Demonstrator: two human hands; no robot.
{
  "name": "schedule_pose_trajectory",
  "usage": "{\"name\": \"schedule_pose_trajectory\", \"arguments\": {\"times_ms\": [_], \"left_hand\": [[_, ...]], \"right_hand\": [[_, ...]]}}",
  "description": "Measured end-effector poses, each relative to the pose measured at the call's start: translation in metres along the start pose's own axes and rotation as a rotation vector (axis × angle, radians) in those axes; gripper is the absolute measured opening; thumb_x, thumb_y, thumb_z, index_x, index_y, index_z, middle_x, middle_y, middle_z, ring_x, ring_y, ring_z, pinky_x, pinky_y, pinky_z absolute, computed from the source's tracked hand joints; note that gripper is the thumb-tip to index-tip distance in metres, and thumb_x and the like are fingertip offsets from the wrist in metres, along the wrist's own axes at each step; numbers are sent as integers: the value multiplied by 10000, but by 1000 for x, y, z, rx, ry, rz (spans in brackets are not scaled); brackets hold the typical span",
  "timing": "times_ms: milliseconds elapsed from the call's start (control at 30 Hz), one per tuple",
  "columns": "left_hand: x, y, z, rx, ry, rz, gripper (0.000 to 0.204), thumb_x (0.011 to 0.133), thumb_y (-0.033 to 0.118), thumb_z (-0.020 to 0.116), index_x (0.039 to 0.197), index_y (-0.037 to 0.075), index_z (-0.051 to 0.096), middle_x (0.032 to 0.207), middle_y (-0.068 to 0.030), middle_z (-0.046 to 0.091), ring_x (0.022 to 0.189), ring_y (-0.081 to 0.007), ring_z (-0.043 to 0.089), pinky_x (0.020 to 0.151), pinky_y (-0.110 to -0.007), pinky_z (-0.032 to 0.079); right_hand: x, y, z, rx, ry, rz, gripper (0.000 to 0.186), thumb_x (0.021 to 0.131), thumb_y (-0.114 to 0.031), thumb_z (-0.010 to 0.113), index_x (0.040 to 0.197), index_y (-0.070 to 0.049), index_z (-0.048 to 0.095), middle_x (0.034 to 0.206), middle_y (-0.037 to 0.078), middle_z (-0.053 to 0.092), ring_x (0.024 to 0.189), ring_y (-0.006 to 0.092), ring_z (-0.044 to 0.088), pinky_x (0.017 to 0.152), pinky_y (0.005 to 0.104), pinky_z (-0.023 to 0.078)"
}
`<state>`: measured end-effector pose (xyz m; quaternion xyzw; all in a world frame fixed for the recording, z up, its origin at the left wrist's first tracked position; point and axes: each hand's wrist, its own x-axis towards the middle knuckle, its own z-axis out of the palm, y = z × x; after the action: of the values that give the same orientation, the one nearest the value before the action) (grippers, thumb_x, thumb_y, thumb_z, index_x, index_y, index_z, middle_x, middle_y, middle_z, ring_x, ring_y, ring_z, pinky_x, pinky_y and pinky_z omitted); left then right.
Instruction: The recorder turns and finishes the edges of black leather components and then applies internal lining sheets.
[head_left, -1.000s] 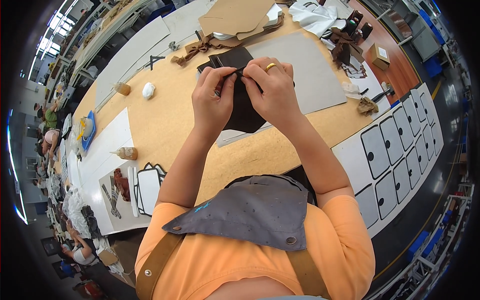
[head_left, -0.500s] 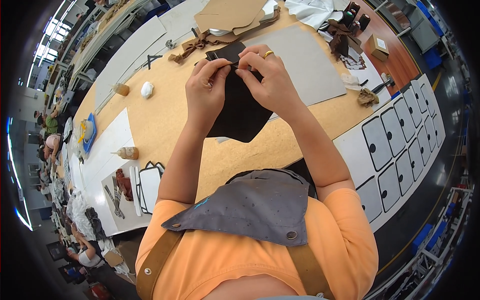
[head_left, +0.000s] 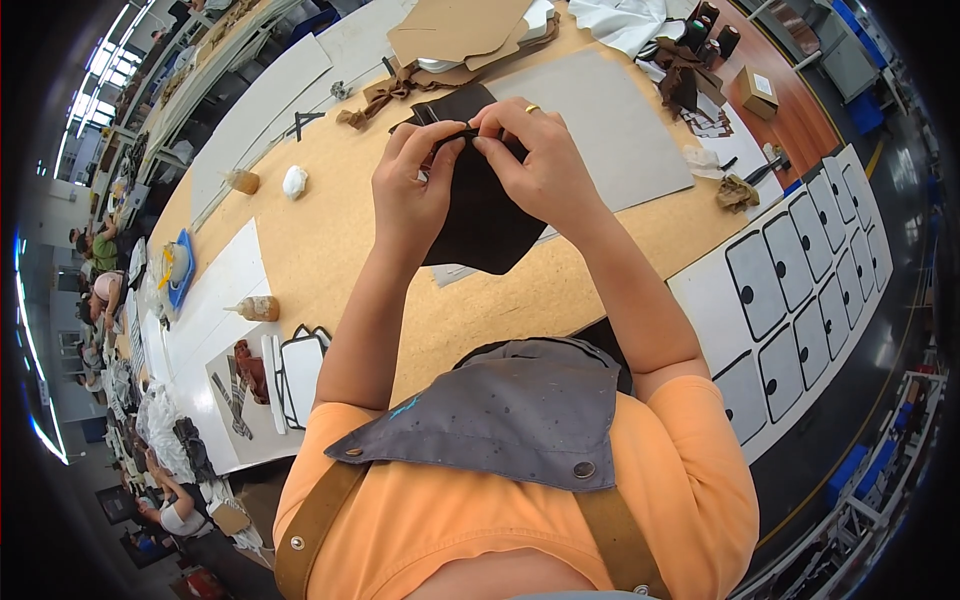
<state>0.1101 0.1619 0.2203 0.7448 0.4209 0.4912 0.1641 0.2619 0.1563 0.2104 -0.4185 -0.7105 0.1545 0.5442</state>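
A black flat piece [head_left: 485, 225], leather or fabric by its look, hangs between my two hands above the tan worktable. My left hand [head_left: 415, 180] is closed on its upper edge, thumb and forefinger pinched together. Close beside it my right hand [head_left: 525, 150], with a gold ring, pinches the same edge, and the fingertips of both hands nearly meet. Beyond the fingers a dark flap of material [head_left: 455, 103] shows; whether it belongs to the same piece I cannot tell. The pinched fold itself is partly hidden by my fingers.
Grey sheet [head_left: 610, 130] lies beyond my right hand, brown cardboard pieces [head_left: 455, 30] at the far side. Glue bottles [head_left: 258, 308] stand left, near a white wad [head_left: 295, 181]. A white board [head_left: 715, 300] with rows of black-edged panels is at right, a small carton [head_left: 755, 92] farther back.
The black piece's lower edge has risen slightly and shifted a little to the right. My fingers have moved slightly along the upper edge, still pinching it.
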Motion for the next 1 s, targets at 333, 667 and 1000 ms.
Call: {"name": "schedule_pose_trajectory", "arguments": {"times_ms": [333, 667, 1000], "left_hand": [[0, -5, -1, 76, 12, 105, 172, 811, -16, 620, 948, 77, 662, 747, -73, 539, 645, -177, 545, 565, -280, 443], [1, -2, 1, 69, 5, 102, 105, 831, -26, 572, 925, 14, 598, 779, -97, 519, 665, -218, 531, 586, -299, 434], [3, 3, -1, 80, 3, 132, 147, 816, 15, 602, 960, 42, 604, 895, -119, 532, 802, -261, 547, 694, -342, 456]], "right_hand": [[-2, 1, 5, -20, 50, -51, 29, 814, -80, 574, 839, -85, 563, 768, 8, 583, 696, 193, 552, 729, 323, 327], [-1, 1, 13, -10, 114, -64, 58, 790, -43, 567, 790, -81, 523, 742, 22, 552, 676, 206, 535, 716, 330, 331], [1, -1, 16, 57, 157, -32, 103, 762, -2, 565, 777, -74, 493, 732, 29, 538, 648, 217, 511, 721, 327, 330]]}}
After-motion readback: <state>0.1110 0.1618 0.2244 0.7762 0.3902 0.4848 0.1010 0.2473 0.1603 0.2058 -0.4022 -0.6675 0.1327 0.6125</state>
